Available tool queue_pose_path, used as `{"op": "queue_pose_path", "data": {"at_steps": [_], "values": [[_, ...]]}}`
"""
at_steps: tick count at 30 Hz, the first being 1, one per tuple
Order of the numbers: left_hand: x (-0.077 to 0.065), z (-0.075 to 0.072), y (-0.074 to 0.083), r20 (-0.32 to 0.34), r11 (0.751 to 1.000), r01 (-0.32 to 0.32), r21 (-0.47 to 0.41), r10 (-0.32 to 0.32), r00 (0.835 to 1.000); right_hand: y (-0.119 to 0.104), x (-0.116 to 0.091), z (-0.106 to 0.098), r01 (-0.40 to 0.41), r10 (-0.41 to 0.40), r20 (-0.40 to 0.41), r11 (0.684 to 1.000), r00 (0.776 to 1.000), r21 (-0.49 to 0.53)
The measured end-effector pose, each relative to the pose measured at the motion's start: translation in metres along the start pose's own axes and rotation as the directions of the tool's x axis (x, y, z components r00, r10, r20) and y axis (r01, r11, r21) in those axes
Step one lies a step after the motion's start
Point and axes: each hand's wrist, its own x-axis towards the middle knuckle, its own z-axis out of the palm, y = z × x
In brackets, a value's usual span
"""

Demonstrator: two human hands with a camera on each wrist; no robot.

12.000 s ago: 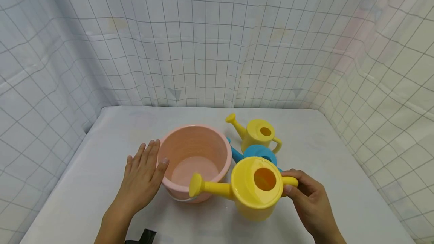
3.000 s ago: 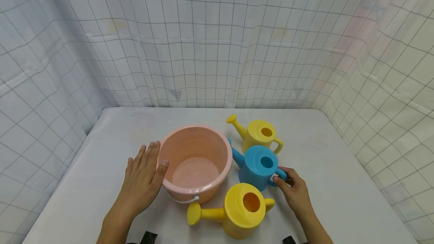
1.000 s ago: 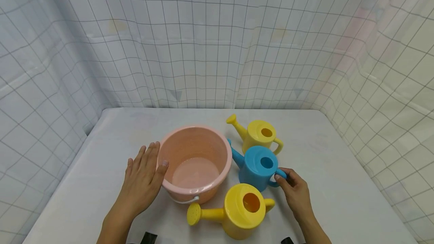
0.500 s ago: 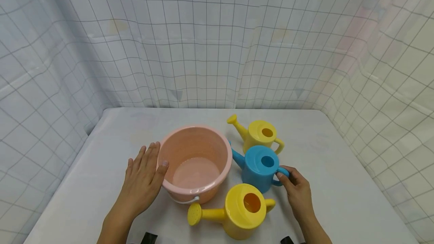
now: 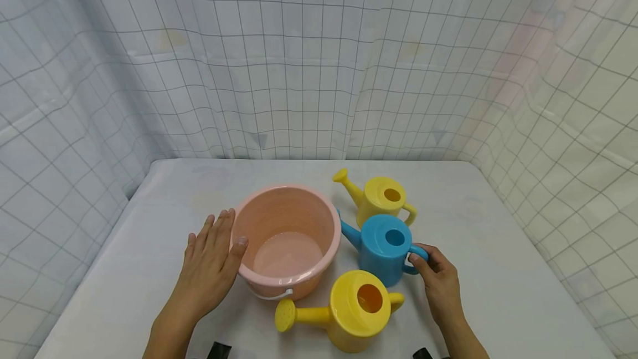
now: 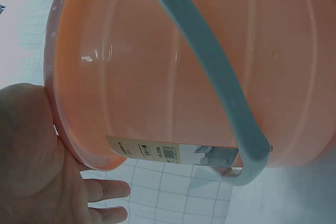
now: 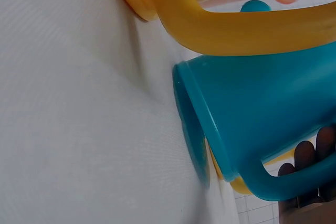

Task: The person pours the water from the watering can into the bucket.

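Handle [image 5: 418, 249] of the blue can [image 5: 380, 266] sits pinched between thumb and fingers of our right hand [image 5: 442, 290], the can just beyond their tips. Our left hand [image 5: 206, 273] rests straight-fingered against the bucket [image 5: 284, 212]. Should we lift, steady and level seems best, keeping the spout [image 5: 350, 235] clear. Its tip mostly hides behind the bucket; whether the can's base touches the table [image 5: 503, 281], we cannot tell.

Bucket [image 5: 286, 209] and yellow cans [image 5: 356, 328] on table [image 5: 498, 270]
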Motion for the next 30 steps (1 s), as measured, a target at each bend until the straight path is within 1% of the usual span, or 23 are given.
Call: {"op": "queue_pose_path", "data": {"at_steps": [7,17,30], "values": [[0.0,-0.0002,0.0002,0.0,1.0,0.001,0.0,-0.001,1.0,-0.0008,0.0,-0.0003,0.013,-0.013,-0.002,1.0,1.0,0.021],[0.0002,-0.0001,0.0,0.003,1.0,-0.003,-0.003,0.003,1.0,-0.0021,-0.0004,-0.0004,0.013,-0.012,-0.03,0.999,0.999,0.042],[0.0004,0.0008,-0.0001,-0.006,1.0,-0.007,0.003,0.007,1.0,-0.0046,-0.002,-0.0025,0.031,-0.029,-0.032,0.997,0.999,0.067]]}}
